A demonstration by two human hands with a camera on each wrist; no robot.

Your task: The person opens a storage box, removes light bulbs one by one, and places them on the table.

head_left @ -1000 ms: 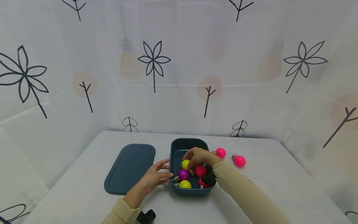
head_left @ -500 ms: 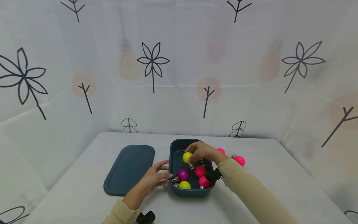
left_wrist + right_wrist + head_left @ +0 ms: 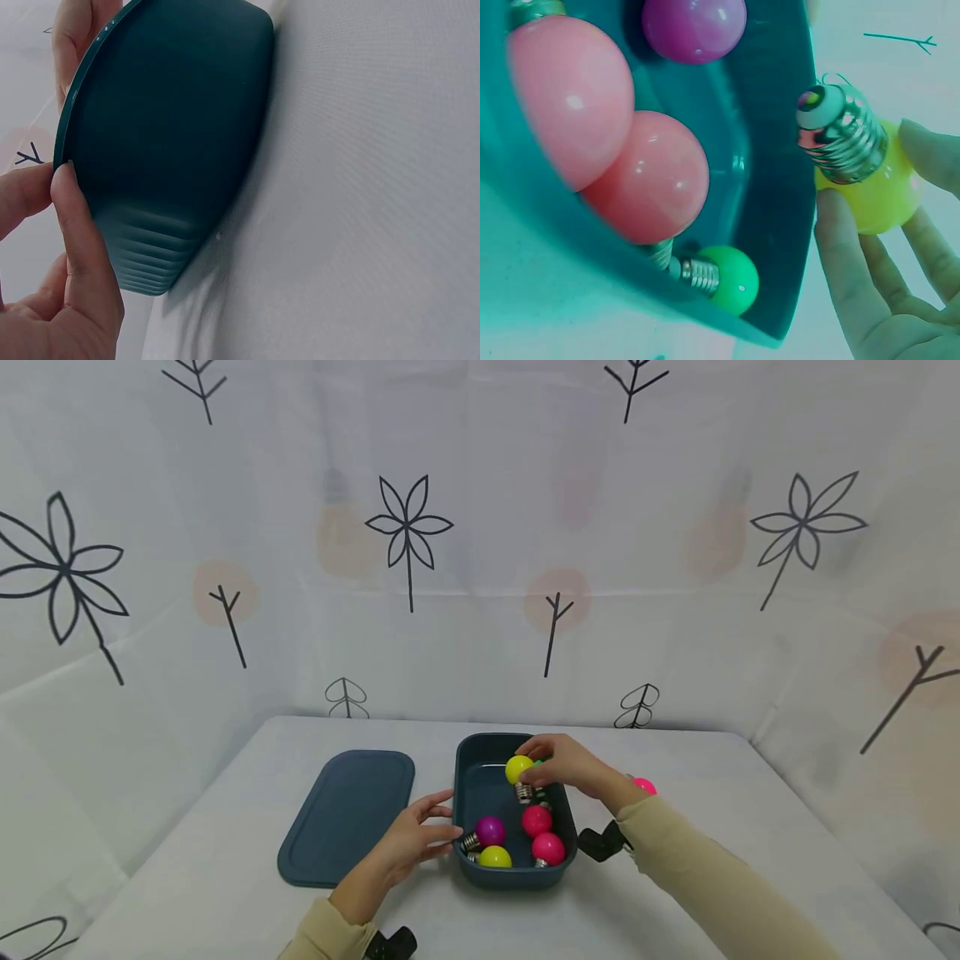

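My right hand (image 3: pixel 566 764) pinches a yellow light bulb (image 3: pixel 518 767) by its round glass, above the bin's right side. Its metal screw base (image 3: pixel 847 139) stays bare, pointing down in the head view. My left hand (image 3: pixel 411 833) rests at the left side of the dark teal bin (image 3: pixel 517 878); in the left wrist view its fingertips touch the rim. Inside the bin lie a purple bulb (image 3: pixel 491 830), another yellow bulb (image 3: pixel 495 857), two red-pink bulbs (image 3: pixel 536 820) and a green bulb (image 3: pixel 735 281), which the right hand partly covers in the head view.
A flat dark teal lid (image 3: pixel 348 818) lies on the white table (image 3: pixel 247 860), left of the bin. Beyond the right wrist, a bright pink bulb (image 3: pixel 645 786) lies partly hidden. A patterned cloth (image 3: pixel 480 643) hangs behind the table.
My right hand has lifted the yellow bulb from among the others and carried it to the right and away from me. The left hand has stayed at the bin's side.
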